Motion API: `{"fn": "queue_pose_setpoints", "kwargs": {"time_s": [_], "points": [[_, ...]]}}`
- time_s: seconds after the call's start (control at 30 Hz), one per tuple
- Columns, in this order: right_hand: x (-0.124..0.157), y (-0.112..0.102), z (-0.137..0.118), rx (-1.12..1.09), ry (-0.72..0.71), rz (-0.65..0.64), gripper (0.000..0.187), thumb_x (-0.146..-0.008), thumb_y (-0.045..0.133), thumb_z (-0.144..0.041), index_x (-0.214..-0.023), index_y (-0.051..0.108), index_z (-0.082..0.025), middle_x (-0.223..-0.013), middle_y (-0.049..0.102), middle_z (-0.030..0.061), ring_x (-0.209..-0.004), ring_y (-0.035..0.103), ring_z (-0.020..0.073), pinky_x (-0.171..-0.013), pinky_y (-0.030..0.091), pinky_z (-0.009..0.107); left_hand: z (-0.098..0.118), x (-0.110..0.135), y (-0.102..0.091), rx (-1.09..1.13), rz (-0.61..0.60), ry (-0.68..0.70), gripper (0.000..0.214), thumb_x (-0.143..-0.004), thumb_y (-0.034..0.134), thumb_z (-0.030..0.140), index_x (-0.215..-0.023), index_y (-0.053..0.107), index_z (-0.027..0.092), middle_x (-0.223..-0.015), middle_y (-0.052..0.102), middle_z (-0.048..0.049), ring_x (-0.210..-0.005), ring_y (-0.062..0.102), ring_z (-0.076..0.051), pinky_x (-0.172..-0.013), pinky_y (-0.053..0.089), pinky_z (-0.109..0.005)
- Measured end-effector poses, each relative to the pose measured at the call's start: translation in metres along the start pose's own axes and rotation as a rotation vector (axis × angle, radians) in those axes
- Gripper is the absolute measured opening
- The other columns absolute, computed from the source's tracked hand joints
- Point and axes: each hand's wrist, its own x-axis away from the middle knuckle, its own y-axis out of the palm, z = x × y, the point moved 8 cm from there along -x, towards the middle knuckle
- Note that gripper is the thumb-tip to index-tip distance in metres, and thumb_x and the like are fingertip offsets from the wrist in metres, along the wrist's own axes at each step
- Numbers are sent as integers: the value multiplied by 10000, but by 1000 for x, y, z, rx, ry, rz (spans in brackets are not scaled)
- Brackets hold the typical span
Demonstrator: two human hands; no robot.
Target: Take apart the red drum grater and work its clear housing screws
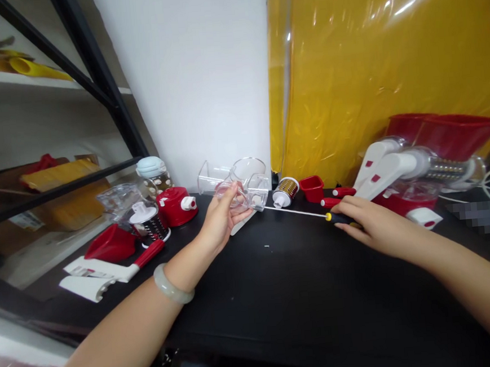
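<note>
Though indistinct, screwdriver tip perhaps against housing.

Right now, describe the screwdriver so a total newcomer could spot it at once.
Find the black tabletop, then the right hand above its right side. That hand holds the screwdriver by its dark handle, its shaft pointing toward the clear plastic part in the left hand. A yellow collar and long, thin shaft set it apart from the red handles nearby.

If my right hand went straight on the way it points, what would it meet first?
Likely the clear part in your left hand: the screwdriver in your right hand points at its lower edge, though whether it touches is unclear.
</note>
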Motion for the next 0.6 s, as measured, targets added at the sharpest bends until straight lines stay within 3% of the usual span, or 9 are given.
{"fn": "queue_pose_setpoints", "kwargs": {"time_s": [0.23,0.4,0.5,0.6], "points": [[2,-3,10,-30,23,60,122,-943,581,-301,-1042,612,-238,-1041,642,77,-896,691,224,-774,586,384,-1,1,4,-7,-28,-33,642,-760,818,607,-1219,649,192,-1233,712,-135,-1045,733,-264,-895,609,-375],[5,-7,10,191,16,152,276,-931,592,-331,-1165,643,-193,-1249,675,159,-1066,716,298,-842,599,432,-1,2,4,9,-33,-35,594,-816,776,581,-1246,639,195,-1397,641,-147,-1142,703,-283,-909,607,-378],[7,-10,6,398,17,160,182,-935,573,-325,-1018,680,-204,-1067,754,126,-921,755,298,-663,586,384,-3,3,4,25,-27,-66,552,-843,753,567,-1242,646,200,-1387,657,-147,-1172,695,-294,-929,601,-392],[7,-13,3,530,62,123,132,-921,578,-323,-921,662,-222,-860,761,80,-697,737,274,-475,468,337,-4,3,5,34,-30,-81,568,-835,751,593,-1232,658,198,-1332,695,-154,-1190,691,-313,-964,589,-419]]}}
